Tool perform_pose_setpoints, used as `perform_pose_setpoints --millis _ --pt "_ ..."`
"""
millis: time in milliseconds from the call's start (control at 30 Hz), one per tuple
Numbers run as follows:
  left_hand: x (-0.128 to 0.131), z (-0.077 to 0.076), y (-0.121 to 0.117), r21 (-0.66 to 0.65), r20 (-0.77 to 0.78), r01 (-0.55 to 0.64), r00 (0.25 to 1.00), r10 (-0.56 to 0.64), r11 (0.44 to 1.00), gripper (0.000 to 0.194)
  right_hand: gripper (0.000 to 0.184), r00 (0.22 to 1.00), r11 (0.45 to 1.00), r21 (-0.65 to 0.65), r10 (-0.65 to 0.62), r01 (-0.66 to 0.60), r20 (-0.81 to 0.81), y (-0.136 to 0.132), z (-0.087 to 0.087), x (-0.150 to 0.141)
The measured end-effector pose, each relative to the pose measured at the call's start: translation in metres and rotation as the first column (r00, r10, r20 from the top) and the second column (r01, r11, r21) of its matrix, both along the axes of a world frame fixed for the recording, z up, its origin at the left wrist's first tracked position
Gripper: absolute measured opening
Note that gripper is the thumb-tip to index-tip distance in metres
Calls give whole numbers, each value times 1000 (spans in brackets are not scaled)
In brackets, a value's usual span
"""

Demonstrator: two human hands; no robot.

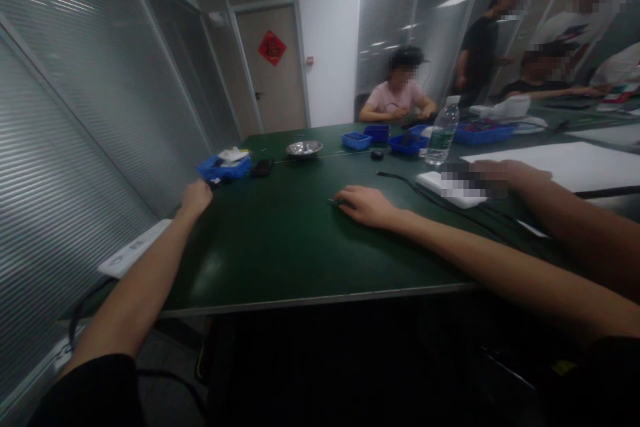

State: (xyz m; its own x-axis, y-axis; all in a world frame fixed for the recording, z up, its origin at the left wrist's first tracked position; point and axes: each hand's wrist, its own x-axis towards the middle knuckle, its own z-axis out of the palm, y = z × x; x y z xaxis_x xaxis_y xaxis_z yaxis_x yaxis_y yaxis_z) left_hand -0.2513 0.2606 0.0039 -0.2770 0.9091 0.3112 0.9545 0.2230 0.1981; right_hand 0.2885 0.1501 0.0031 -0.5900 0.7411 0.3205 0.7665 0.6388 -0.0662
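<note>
My left hand (pixel 197 199) is closed at the left side of the green table (pixel 270 233). Just beyond its fingers, a small black object (pixel 217 181) lies against a blue basket (pixel 225 165) with white material inside; whether the fingers grip that object is unclear. My right hand (pixel 367 205) rests on the tabletop near the middle, fingers curled together. A thin pale tip (pixel 331 200) pokes out past the fingertips, and the rest of that thing is hidden.
A shiny metal bowl (pixel 304 149) and a black case (pixel 262 167) stand farther back. Blue trays (pixel 357 141), a water bottle (pixel 443 131) and a white power strip (pixel 440 188) with cables lie to the right. Another person's arm (pixel 565 213) reaches in there. Several people are around the table.
</note>
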Motion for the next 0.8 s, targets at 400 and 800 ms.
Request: perform_pose_setpoints --millis 400,800 --pt "-5 -8 11 95 17 118 993 -120 988 26 32 1000 1000 -14 5 -4 25 -3 4 0" --pt "6 6 7 175 180 28 982 -60 984 27 32 999 1000 -13 7 -6 33 -1 3 0"
